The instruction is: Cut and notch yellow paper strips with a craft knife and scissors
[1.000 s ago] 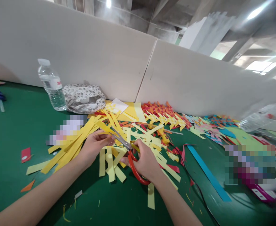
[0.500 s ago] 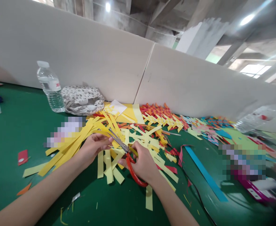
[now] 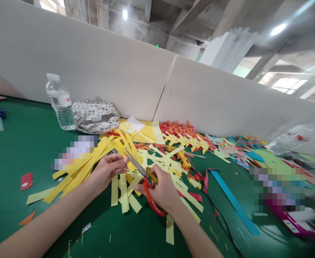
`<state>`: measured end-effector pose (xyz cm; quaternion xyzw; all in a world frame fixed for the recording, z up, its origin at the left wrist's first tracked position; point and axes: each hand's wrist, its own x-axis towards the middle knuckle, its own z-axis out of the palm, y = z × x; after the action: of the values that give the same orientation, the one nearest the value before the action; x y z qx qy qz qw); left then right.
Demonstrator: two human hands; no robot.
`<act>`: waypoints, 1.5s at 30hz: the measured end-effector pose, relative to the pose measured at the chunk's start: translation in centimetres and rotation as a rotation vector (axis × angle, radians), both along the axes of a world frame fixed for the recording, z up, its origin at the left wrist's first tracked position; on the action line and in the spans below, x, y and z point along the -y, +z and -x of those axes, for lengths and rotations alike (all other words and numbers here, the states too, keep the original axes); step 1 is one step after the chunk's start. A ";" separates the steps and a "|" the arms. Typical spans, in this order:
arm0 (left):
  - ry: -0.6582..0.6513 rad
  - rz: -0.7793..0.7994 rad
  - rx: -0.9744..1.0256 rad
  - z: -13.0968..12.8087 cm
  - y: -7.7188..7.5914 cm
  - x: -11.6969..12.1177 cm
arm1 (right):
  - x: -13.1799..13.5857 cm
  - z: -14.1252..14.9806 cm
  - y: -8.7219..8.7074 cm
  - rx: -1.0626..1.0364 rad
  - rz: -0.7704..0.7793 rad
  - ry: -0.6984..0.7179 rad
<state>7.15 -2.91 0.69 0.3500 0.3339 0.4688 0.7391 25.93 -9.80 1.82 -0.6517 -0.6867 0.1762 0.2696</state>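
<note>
My right hand [image 3: 161, 188] is wrapped around the red-and-yellow handles of a pair of scissors [image 3: 137, 164]. Their metal blades point up and left, with the tips beside the fingers of my left hand [image 3: 109, 170]. That hand is closed in a pinch on what looks like a yellow paper strip [image 3: 121, 147]; the exact grip is partly hidden. Long yellow strips [image 3: 78, 172] fan out beside my left wrist. Pale yellow strips [image 3: 123, 193] lie scattered beneath and around both hands.
Behind stand a water bottle [image 3: 62, 104] and a patterned cloth bag [image 3: 95, 116] against a white partition [image 3: 92, 64]. Woven red and yellow paper pieces [image 3: 184, 134] lie at the back. At right are a blue strip [image 3: 235, 202], a black cable [image 3: 224, 222] and another bottle [image 3: 297, 138].
The view has shifted slightly, so the background sits lower. The scissor tips and the yellow strip at my left fingers have moved a little; both hands keep nearly the same place.
</note>
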 end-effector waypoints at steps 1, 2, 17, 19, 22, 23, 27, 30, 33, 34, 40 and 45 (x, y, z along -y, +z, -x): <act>0.007 -0.005 -0.002 0.0 0.0 0.0 | 0.0 0.0 0.0 -0.002 -0.001 -0.002; 0.014 -0.007 -0.007 -0.1 0.0 0.1 | 0.0 0.0 0.0 -0.003 -0.005 -0.003; 0.069 -0.035 -0.083 -0.5 0.8 0.7 | 0.0 0.1 0.0 0.003 -0.014 -0.001; 0.070 -0.031 -0.095 -0.6 0.9 0.8 | 0.0 0.1 0.1 0.003 -0.005 0.009; 0.064 -0.027 -0.084 -0.6 1.0 0.8 | 0.0 0.1 0.0 0.004 -0.012 0.012; 0.061 -0.024 -0.081 -0.5 0.9 0.8 | 0.0 0.1 0.0 0.004 -0.012 0.011; 0.033 -0.022 -0.073 -0.4 0.6 0.7 | 0.1 0.0 -0.1 -0.009 -0.006 0.008; 0.003 -0.031 -0.059 -0.3 0.4 0.6 | 0.1 0.0 -0.1 -0.037 -0.009 0.011; -0.025 -0.027 -0.044 -0.3 0.4 0.5 | 0.0 0.0 -0.1 -0.059 -0.009 0.006; -0.025 -0.024 -0.040 -0.3 0.4 0.5 | 0.0 0.1 -0.1 -0.061 -0.012 0.003; 0.056 -0.034 -0.018 -0.2 0.7 0.6 | 0.1 0.2 0.1 -0.068 -0.026 -0.008; 0.127 -0.077 -0.030 -0.3 0.6 0.3 | 0.1 0.2 0.0 -0.056 -0.002 -0.001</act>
<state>7.44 -3.24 1.27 0.3632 0.3481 0.5218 0.6890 25.69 -9.87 1.87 -0.6465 -0.6788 0.1936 0.2895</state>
